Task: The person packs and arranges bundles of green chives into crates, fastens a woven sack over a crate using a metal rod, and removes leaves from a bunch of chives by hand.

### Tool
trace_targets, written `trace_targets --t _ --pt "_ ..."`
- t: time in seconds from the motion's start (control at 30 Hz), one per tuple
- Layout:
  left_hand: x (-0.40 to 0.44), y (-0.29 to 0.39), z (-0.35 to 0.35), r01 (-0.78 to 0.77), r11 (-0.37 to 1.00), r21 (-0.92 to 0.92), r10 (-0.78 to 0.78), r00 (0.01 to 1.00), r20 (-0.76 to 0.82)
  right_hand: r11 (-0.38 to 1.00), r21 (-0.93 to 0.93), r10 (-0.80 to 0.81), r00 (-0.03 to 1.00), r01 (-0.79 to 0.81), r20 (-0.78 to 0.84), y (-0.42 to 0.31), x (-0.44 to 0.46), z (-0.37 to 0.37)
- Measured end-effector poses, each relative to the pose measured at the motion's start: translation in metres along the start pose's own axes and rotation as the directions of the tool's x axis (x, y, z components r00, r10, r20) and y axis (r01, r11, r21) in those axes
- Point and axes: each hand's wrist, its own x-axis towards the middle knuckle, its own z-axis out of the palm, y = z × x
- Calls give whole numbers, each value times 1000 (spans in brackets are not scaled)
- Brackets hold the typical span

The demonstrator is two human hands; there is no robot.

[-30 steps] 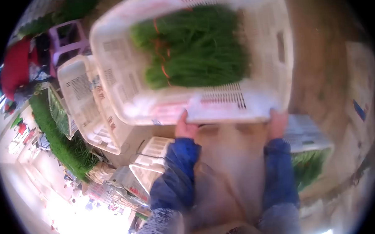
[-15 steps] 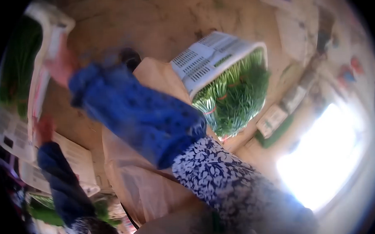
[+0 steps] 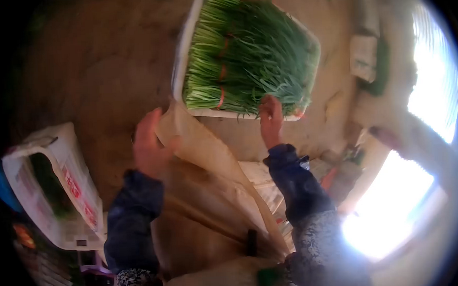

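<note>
A white plastic crate (image 3: 180, 53) stands on the floor ahead, filled with bundled garlic chives (image 3: 266, 54) tied with orange-red bands. My left hand (image 3: 151, 145) is off the crate's near left corner, thumb and fingers spread, holding nothing. At the near rim, over the leaf ends, is my right hand (image 3: 272, 119) with its fingers curled in; whether they grip the rim or some leaves is hidden. Dark blue sleeve covers (image 3: 135, 213) are on both forearms. A brown apron (image 3: 205, 195) hangs between my arms, its edge close to the crate.
Another white crate (image 3: 80, 185) with red printing and greens inside stands at left. Boxes (image 3: 364, 58) and a green item (image 3: 381, 67) lie at right beside bright light. Brown floor (image 3: 108, 71) surrounds the chive crate.
Both hands have left the white crate at left and come over to the chive crate. The view has turned, so the chive crate appears larger and seen from above.
</note>
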Motion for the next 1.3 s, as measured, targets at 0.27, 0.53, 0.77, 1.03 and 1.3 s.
trace_targets --t 0.27,0.53,0.77,1.03,1.3 --pt "13 113 230 -642 766 -32 582 671 460 947 37 320 946 -318 -53 122 -3 -79" --pt "216 159 298 -549 788 280 509 836 206 902 -429 132 923 38 360 159 74 -50" --pt "395 139 378 -706 433 560 414 708 573 917 -392 241 877 -66 416 150 72 -53" --pt "327 88 380 -416 512 751 302 906 296 921 -390 205 877 -22 435 129 64 -58" --pt "301 99 378 -394 572 719 319 915 248 973 224 -37 935 -46 354 100 195 -155"
